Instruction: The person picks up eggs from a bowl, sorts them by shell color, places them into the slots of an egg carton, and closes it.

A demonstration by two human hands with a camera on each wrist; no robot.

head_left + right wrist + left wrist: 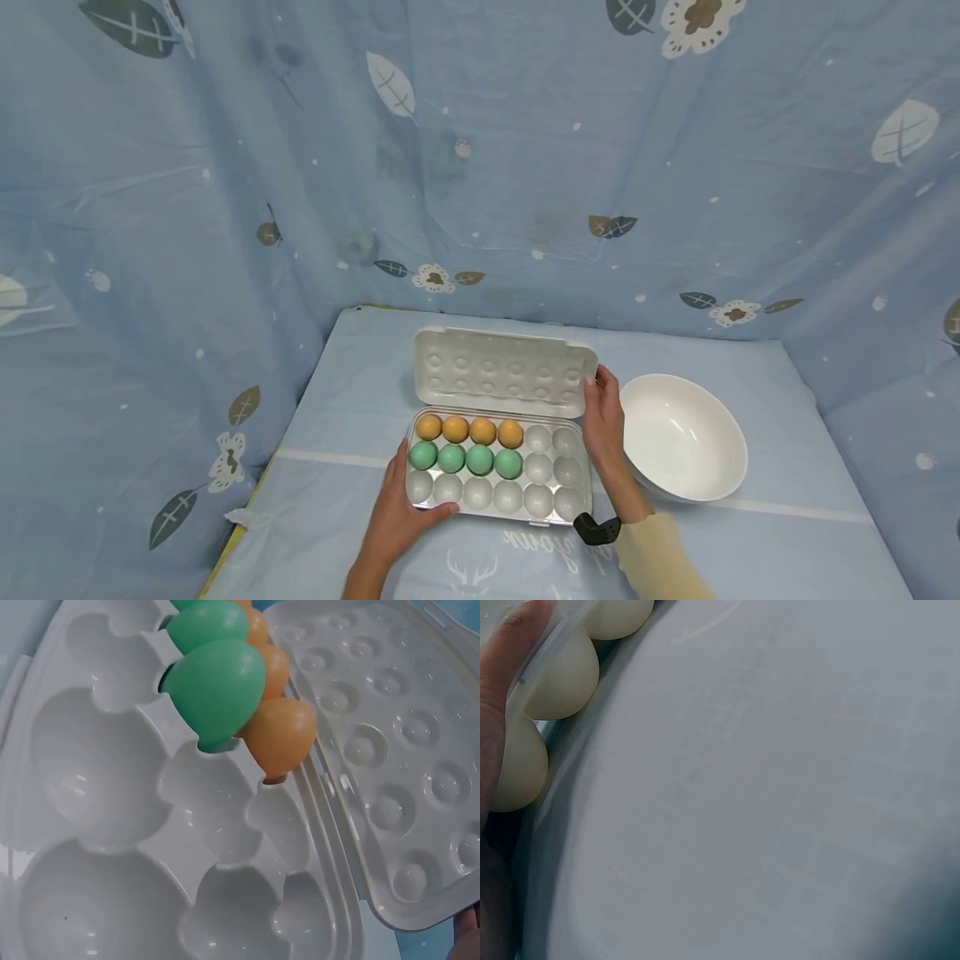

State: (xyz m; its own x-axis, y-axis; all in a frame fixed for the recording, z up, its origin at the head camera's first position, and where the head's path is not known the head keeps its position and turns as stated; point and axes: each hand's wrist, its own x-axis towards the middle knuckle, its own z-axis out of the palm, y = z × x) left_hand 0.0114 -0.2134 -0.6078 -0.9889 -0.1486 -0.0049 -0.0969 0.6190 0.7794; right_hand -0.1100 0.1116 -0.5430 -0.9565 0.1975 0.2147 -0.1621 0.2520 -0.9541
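Observation:
An egg carton point(538, 502) of translucent white plastic lies open on the table, its lid point(502, 371) tilted back behind it. Along the back row sit several orange eggs point(482, 430), and in the middle row several green eggs point(479, 459), all toward the left. The front row and the cups at the right hold none. My left hand point(401, 512) grips the carton's front left corner, thumb over the front rim; rounded cup undersides point(562, 679) show beside it in the left wrist view. My right hand point(603, 421) holds the lid's right edge, with fingers point(466, 930) partly seen behind it.
A large white bowl point(682, 437) stands to the right, close beside my right hand. Pale blue cloth point(337, 375) covers the table. Patterned blue curtains point(525, 167) rise at its back and sides.

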